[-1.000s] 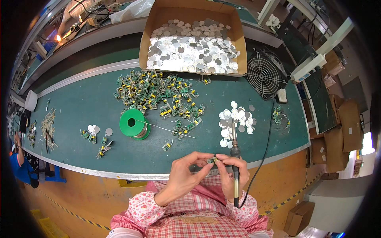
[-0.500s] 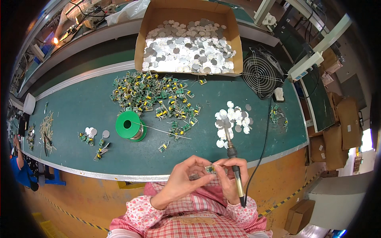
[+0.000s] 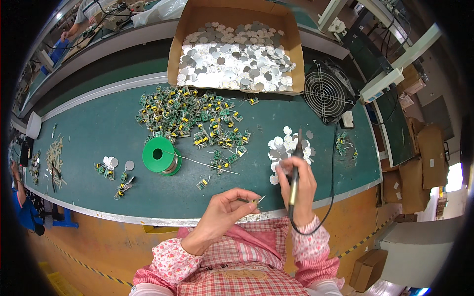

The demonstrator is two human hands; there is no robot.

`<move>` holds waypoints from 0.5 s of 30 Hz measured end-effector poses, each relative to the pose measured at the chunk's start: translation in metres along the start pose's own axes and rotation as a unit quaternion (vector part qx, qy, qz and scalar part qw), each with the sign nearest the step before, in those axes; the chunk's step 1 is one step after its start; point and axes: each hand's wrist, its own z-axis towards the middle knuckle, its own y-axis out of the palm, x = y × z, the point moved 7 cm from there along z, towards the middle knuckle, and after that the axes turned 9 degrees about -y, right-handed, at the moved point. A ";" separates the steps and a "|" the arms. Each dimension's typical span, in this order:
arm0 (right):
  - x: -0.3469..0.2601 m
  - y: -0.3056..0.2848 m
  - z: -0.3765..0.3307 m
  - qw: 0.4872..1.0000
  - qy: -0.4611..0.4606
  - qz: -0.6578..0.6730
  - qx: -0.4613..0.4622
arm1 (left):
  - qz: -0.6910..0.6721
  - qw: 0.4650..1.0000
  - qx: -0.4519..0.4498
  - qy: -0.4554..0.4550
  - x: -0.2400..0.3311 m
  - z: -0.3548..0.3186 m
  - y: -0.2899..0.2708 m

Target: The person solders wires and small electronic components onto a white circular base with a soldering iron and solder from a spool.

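Near the table's front edge, my left hand pinches a small circuit board, mostly covered by the fingers; a thin pale piece sticks out of it. My right hand is closed around a soldering iron, whose slim end points away from me. Thumb and fingertips of that hand are at the near side of a loose pile of round metal discs. Whether they touch a disc I cannot tell. Left of the hands stands a green spool of solder wire, its loose end stretching right.
A large heap of circuit boards lies behind the spool. Beyond it stands a cardboard box of discs, with a fan to its right. The iron's black cord loops at the right. Finished-looking boards with discs lie left.
My right hand has left the circuit board and moved forward and right to the discs, carrying the soldering iron, now more upright in view. My left hand keeps the board, slightly lower left.
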 end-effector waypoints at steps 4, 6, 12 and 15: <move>0.011 0.016 0.037 0.988 -0.076 -0.131 -0.031 | -0.006 1.000 0.004 0.009 0.003 -0.001 -0.009; 0.021 0.022 0.049 0.984 -0.059 -0.159 -0.060 | 0.005 1.000 0.001 0.007 0.006 0.000 -0.013; 0.016 0.054 0.041 0.994 -0.021 -0.027 -0.102 | 0.062 0.995 0.060 0.047 0.004 -0.008 -0.031; 0.010 0.035 0.016 0.995 0.052 -0.009 -0.088 | 0.091 0.991 0.038 0.091 0.005 -0.001 -0.028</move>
